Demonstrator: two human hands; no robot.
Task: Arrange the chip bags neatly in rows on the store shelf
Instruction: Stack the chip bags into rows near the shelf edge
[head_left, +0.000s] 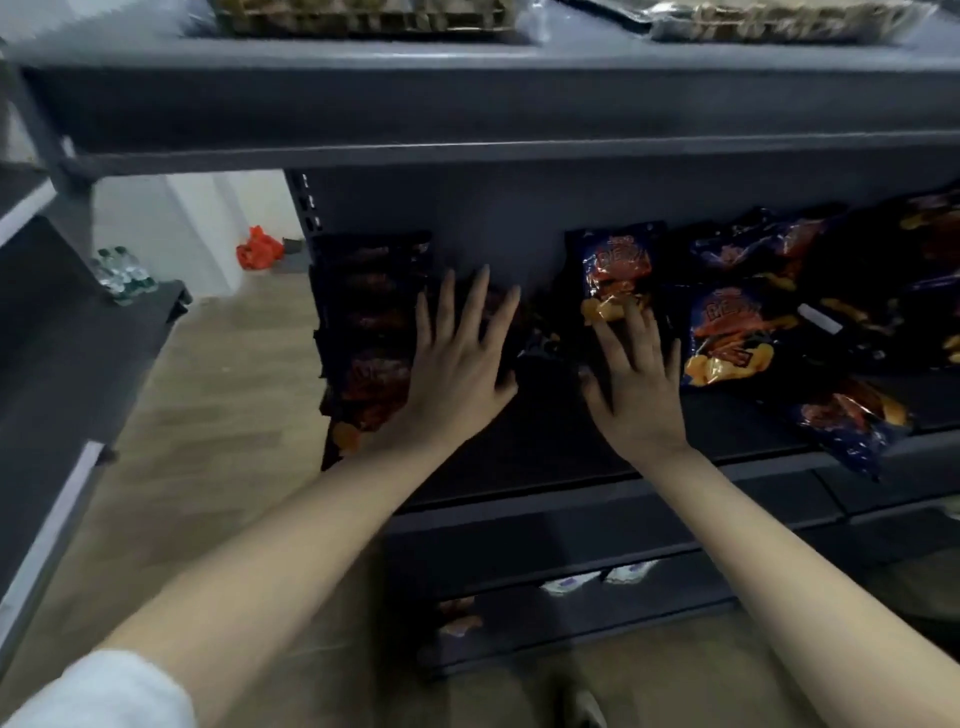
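Right hand (636, 387) spread flat, touching chip bag (617, 265)

left stack of bags (371, 322): in shadow, print unreadable
middle bag (501, 306): mostly under left hand (457, 374), too dark to read
right-edge bags (935, 249): cut off by frame
top-shelf trays (363, 18): cut at top, contents blurred
bottles (122, 273): labels too small
orange thing (258, 248): blurred, can't identify
lower-shelf packs (592, 579): mostly hidden

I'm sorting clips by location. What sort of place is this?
Probably a shop aisle or stockroom: dark metal shelving, many chip bags laid out on one shelf, and bottled water on a neighbouring rack.
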